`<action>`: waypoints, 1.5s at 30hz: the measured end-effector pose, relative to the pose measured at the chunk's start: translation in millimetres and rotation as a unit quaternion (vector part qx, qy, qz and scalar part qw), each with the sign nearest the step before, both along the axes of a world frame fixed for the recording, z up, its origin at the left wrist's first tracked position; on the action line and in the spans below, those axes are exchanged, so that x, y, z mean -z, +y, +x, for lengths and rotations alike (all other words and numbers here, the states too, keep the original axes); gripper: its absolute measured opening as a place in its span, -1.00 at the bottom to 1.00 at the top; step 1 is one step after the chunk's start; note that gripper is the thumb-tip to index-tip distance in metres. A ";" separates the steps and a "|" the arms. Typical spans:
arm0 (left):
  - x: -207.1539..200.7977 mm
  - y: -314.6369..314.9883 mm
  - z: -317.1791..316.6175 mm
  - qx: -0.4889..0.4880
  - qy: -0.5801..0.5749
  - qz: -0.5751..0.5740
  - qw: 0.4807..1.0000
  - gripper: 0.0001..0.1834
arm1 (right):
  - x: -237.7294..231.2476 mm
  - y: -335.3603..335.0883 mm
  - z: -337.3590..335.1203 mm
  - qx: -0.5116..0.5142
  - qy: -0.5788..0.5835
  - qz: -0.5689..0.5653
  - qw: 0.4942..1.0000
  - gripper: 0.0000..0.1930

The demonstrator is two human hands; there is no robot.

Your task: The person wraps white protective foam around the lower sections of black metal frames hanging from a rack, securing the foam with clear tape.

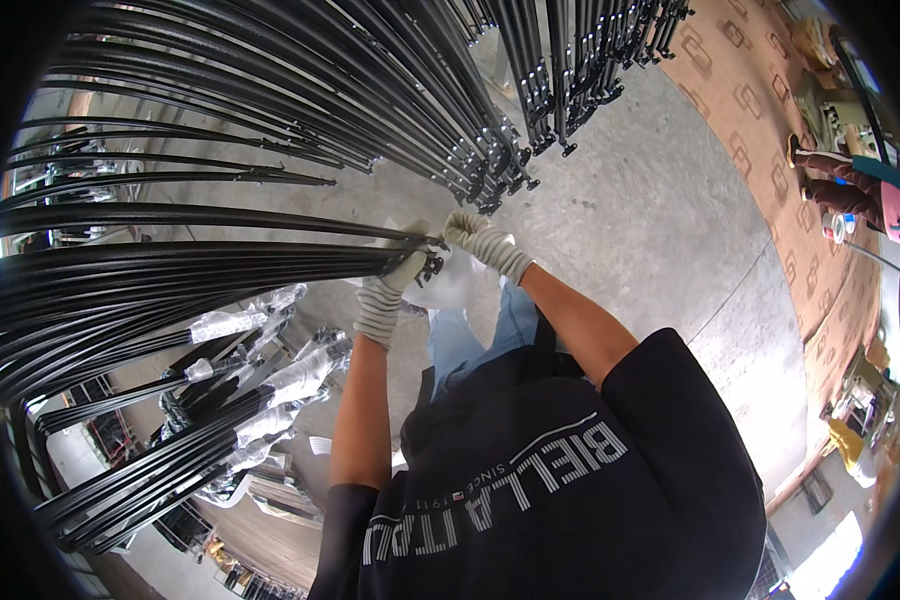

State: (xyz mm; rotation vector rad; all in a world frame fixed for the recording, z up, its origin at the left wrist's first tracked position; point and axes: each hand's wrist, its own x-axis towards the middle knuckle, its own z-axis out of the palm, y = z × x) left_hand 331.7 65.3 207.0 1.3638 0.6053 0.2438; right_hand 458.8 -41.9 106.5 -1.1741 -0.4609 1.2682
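Both my hands wear white knit gloves with grey stripes. My left hand (pixel 398 268) is closed around the ends of a bundle of black metal tubes (pixel 200 268), which runs off to the left. Small dark fittings (pixel 431 267) stick out of the tube ends beside it. Right by these ends, my right hand (pixel 475 243) has its fingers pressed together near the tip of the topmost tube. What it pinches, if anything, is too small to tell. A sheet of clear whitish plastic (pixel 447 287) hangs below my hands, in front of my legs.
Many more black tubes (pixel 370 95) hang in rows ahead and to the left. At the lower left, tube bundles have ends wrapped in clear plastic film (pixel 288 385). Patterned brown flooring (pixel 745 130) borders the concrete floor (pixel 660 190) on the right. Another person (pixel 850 185) stands at far right.
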 end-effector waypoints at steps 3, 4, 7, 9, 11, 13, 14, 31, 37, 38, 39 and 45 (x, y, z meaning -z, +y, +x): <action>-2.4 -0.6 -3.3 0.004 0.016 -0.025 1.000 -0.57 | -7.5 2.0 0.0 -0.004 -0.032 -0.037 0.999 -0.95; -7.4 -1.7 -1.7 -0.003 0.014 -0.048 0.999 -0.58 | -9.2 3.5 0.0 -0.006 -0.054 -0.058 0.997 -0.95; -25.2 -7.7 3.1 -0.009 0.014 -0.110 0.994 -0.57 | -12.7 11.1 2.0 0.027 -0.085 -0.040 0.995 -0.95; -40.3 -12.6 2.1 -0.012 0.050 -0.081 0.995 -0.57 | -14.0 9.9 0.9 0.037 -0.060 -0.035 0.997 -0.95; -42.8 -11.1 -2.6 0.020 0.044 -0.057 0.997 -0.56 | -20.2 10.8 -5.3 0.054 -0.041 -0.028 0.997 -0.94; -38.1 -1.2 -3.1 0.094 -0.004 -0.043 0.995 -0.54 | -26.6 9.2 -9.8 0.038 0.010 -0.033 0.999 -0.92; -42.5 -1.5 -6.6 0.072 0.004 -0.056 0.996 -0.54 | -29.9 8.3 -11.7 0.031 0.036 -0.036 0.998 -0.91; -62.9 -88.0 -41.9 -0.363 -0.080 -0.054 0.927 -0.54 | -86.1 12.3 -28.2 -0.020 -0.204 -0.114 0.972 -0.86; -9.4 -97.3 -67.9 -0.345 0.102 -0.040 0.932 -0.63 | -71.6 18.3 -29.5 -0.076 -0.169 -0.055 0.981 -0.86; -5.4 -99.5 -69.0 -0.340 0.091 -0.072 0.933 -0.64 | -71.5 19.3 -29.4 -0.078 -0.175 -0.059 0.980 -0.87; -3.2 -107.7 -70.7 -0.329 0.095 -0.068 0.937 -0.62 | -71.3 20.5 -28.9 -0.081 -0.181 -0.063 0.978 -0.88; -7.1 -115.8 -13.0 -0.504 0.233 0.087 0.827 -0.36 | -74.3 23.9 -43.3 -0.086 -0.122 -0.041 0.988 -0.93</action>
